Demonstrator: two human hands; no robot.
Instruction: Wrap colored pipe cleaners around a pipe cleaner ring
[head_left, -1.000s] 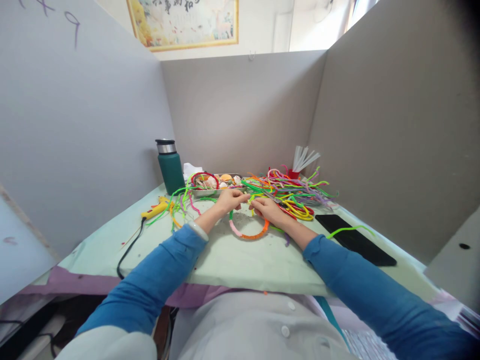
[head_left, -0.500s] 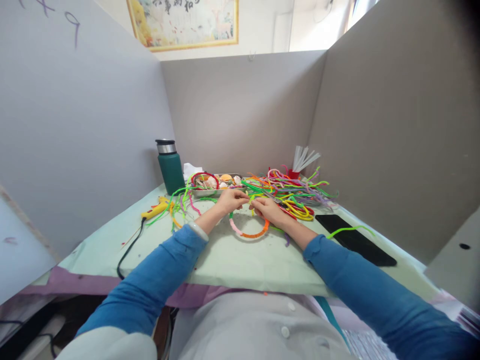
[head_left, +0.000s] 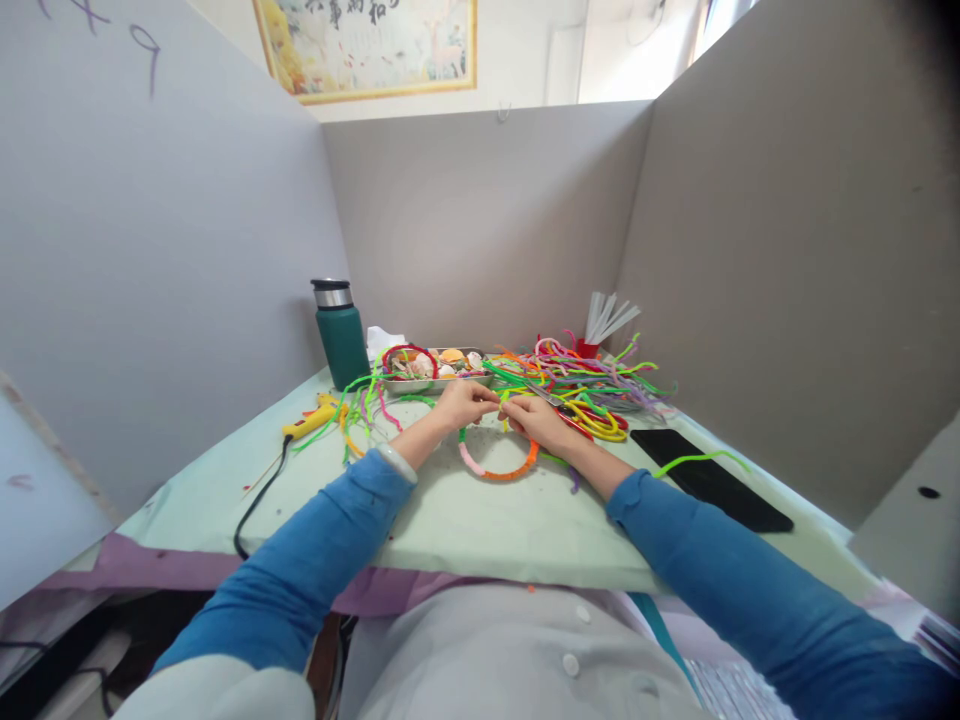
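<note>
Both hands meet over the table at the far side of a ring wrapped in fuzzy pipe cleaner (head_left: 510, 474), with orange, pink and green stretches showing. My left hand (head_left: 465, 403) pinches at the ring's upper left. My right hand (head_left: 534, 417) is closed at its upper right, fingertips touching or nearly touching those of the left. Between the fingertips shows a short bit of yellow pipe cleaner (head_left: 505, 424). The top of the ring is hidden behind the fingers.
Behind the hands lie a metal tray (head_left: 394, 386) of shells and a heap of coloured pipe cleaners (head_left: 592, 385). A green bottle (head_left: 342, 345) and a yellow glue gun (head_left: 315, 418) stand left. A black phone-like slab (head_left: 709, 480) lies right. Grey partitions (head_left: 487, 220) enclose the table.
The fingertips have shifted very slightly around the yellow pipe cleaner. Arms, ring and surroundings look the same.
</note>
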